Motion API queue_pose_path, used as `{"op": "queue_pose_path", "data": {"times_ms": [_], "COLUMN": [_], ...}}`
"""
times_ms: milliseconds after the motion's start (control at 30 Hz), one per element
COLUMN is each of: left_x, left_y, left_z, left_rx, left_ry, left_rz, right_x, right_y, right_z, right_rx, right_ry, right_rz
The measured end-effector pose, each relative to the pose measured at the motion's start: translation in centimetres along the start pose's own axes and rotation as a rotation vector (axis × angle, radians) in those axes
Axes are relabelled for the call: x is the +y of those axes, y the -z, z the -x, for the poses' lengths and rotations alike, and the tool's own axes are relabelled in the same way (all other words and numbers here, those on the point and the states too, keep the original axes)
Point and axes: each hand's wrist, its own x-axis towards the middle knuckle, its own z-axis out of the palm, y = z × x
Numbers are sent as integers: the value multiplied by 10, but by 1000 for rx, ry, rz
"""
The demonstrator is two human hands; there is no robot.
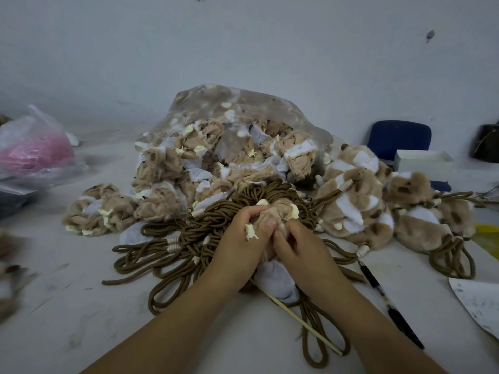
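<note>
Left hand [237, 249] and right hand [305, 255] both pinch a plush skin [279, 210] over the cords [186, 238] at the centre of the table [81, 306], with the bag [229, 136] at its 12 o'clock.

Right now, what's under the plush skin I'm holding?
Brown cord loops spread beneath the plush skin, and a thin wooden stick runs out from under it toward you. The left hand and right hand cover the stick's far end and the table directly below.
</note>
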Motion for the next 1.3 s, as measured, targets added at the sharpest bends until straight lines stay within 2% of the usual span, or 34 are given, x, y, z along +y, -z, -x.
{"op": "queue_pose_path", "data": {"times_ms": [67,167,233,333,400,533,667,833,933,1100,1167,1300], "left_x": [2,8,12,12,9,2,4,7,9,10,10,5], "left_y": [-3,-6,-9,-11,-8,-5,-7,-2,1,7,7,0], "left_z": [2,7,11,13,11,5,3,-2,-3,-3,-3,-1], "left_rx": [79,317,333,251,234,163,93,26,9,-21,-2,92], "left_ry": [-85,-429,-592,-540,-446,-288,-163,113,204,325,303,159], "left_rz": [-164,-608,-792,-907,-866,-641,-472,-283,-169,48,74,-63], "right_x": [1,2,2,1,0,-4,-5,-8,-10,-17,-15,-10], "right_y": [1,5,9,12,10,7,8,9,6,6,4,1], "right_z": [0,-2,-3,-3,-2,0,0,-1,-1,-3,-3,-1], "right_rx": [12,94,164,189,162,88,81,134,148,182,192,159], "right_ry": [-51,-102,-122,-146,-145,-130,-103,53,141,327,289,-5], "right_rz": [-64,-127,-169,-205,-213,-179,-132,54,151,151,133,-57]}}
